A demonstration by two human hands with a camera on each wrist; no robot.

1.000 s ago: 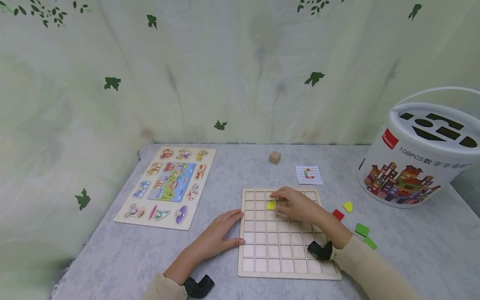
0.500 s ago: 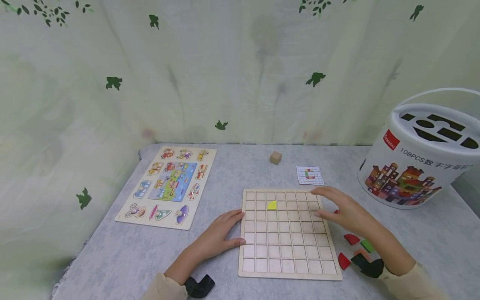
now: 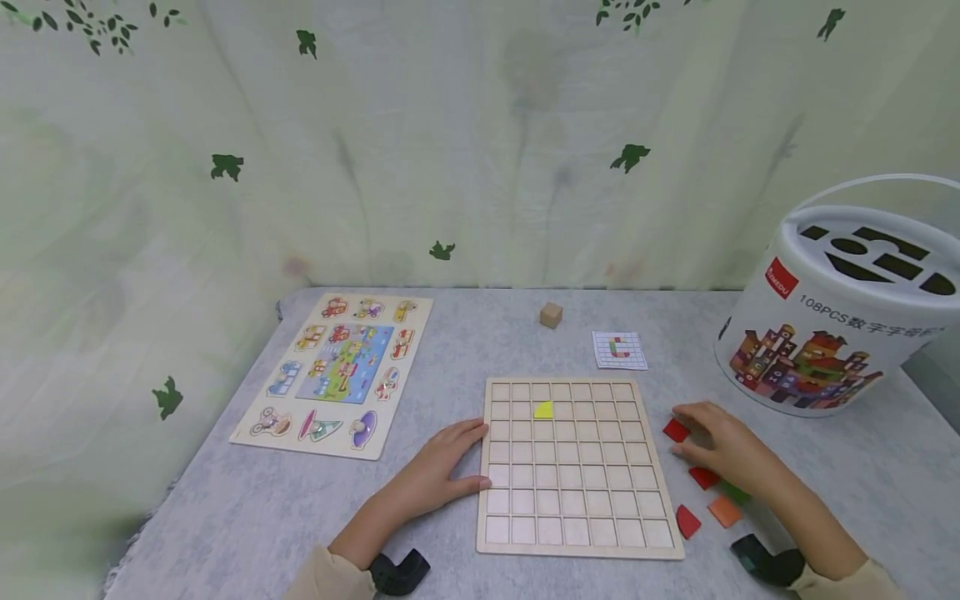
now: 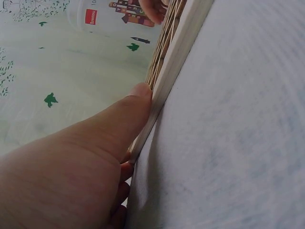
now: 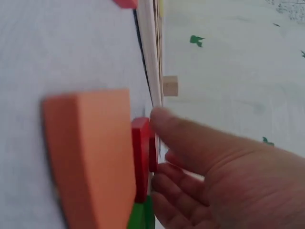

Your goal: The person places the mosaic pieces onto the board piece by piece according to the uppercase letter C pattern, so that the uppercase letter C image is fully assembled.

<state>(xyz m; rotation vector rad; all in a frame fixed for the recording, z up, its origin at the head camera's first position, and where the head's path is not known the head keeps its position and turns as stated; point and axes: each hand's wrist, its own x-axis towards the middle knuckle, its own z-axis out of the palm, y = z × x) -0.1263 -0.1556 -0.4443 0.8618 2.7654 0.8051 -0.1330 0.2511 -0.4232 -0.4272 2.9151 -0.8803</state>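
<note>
A wooden grid board (image 3: 567,477) lies flat in the middle of the table in the head view. One yellow quarter-circle tile (image 3: 543,410) sits in a cell of its second row. My left hand (image 3: 431,475) rests against the board's left edge, thumb and fingers spread along it. To the right of the board, my right hand (image 3: 723,446) hovers with thumb and forefinger apart at a red tile (image 3: 676,431). Near that wrist lie an orange tile (image 3: 725,511), a red tile (image 3: 703,477), a red quarter-circle tile (image 3: 687,522) and a green tile (image 3: 737,493), partly hidden.
Behind the board are a small pattern card (image 3: 619,350) and a wooden cube (image 3: 551,315). A large white bucket (image 3: 825,333) stands at the back right. A picture puzzle board (image 3: 337,375) lies on the left. A leaf-printed curtain (image 3: 480,150) hangs behind the table.
My right hand has let go of the yellow quarter-circle tile in the grid and moved right, off the board, to the red tile. The left hand has stayed at the board's edge.
</note>
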